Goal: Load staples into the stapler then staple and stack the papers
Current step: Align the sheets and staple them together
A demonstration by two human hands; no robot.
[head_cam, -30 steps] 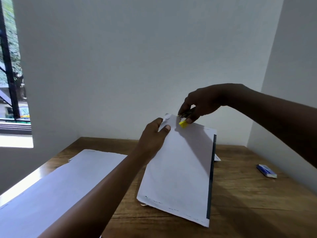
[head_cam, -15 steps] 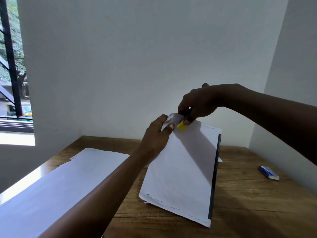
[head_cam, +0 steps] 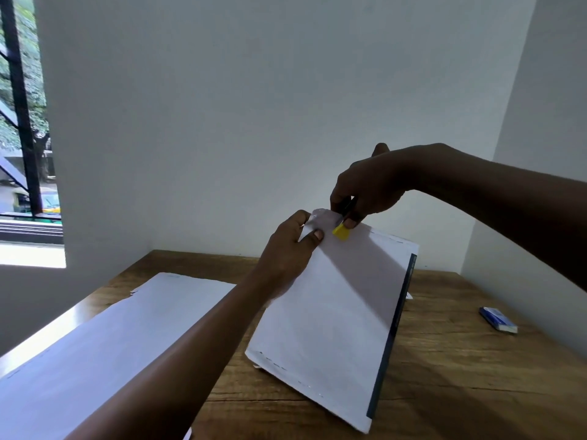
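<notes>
Left hand (head_cam: 287, 249) pinches the raised top corner of the paper set (head_cam: 330, 312), tilted above the wooden table (head_cam: 460, 376). Right hand (head_cam: 365, 188) grips the yellow-tipped stapler (head_cam: 342, 228) at that corner. Small blue box (head_cam: 498, 319) lies well right of the papers.

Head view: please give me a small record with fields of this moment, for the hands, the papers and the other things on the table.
left hand: pinches the top corner of the held papers
right hand: holds the stapler at that corner
stapler: small, yellow tip showing, mostly hidden by the fingers
held papers: raised and tilted, lower edge near the table
flat papers: lying on the table, left side
blue box: on the table, right side, untouched
table: wooden
</notes>
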